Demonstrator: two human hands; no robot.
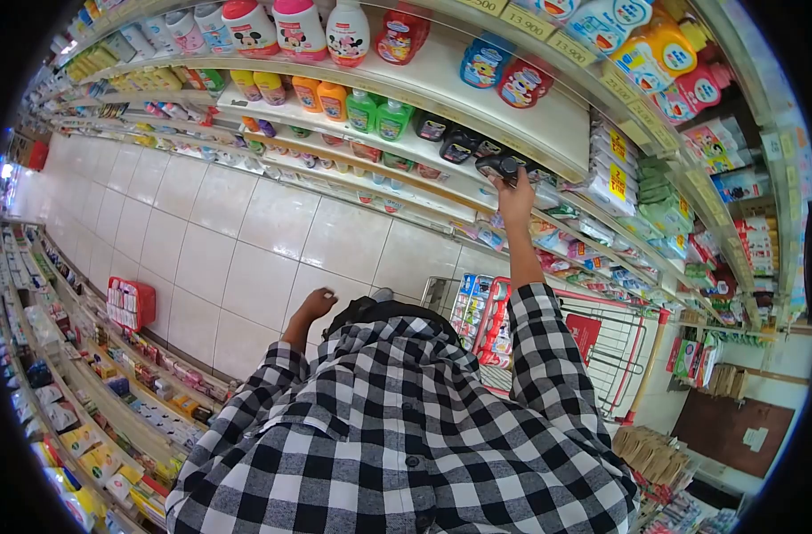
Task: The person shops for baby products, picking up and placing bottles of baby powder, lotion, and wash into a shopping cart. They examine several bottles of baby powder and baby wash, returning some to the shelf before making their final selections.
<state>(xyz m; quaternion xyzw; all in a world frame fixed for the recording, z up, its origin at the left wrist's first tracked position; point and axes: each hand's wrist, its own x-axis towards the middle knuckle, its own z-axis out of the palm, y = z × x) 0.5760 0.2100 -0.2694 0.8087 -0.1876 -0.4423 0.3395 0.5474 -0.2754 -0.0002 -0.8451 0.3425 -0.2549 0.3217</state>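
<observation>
My right hand (515, 198) is closed around a black bottle (510, 167) at the edge of a middle shelf. More black bottles (460, 144) stand just left of it, followed by green bottles (392, 119) and orange bottles (332, 101). Low beside my body, my left hand (318, 304) hangs over the tiled floor with its fingers curled; whether it holds anything is too small to make out.
A shopping cart (615, 356) with packs inside stands to my right. Shelves (557, 133) of bottles and packs run along the front. Another shelf row (112, 356) curves along the left, with a red basket (132, 303) beside it. Tiled floor (263, 231) lies between.
</observation>
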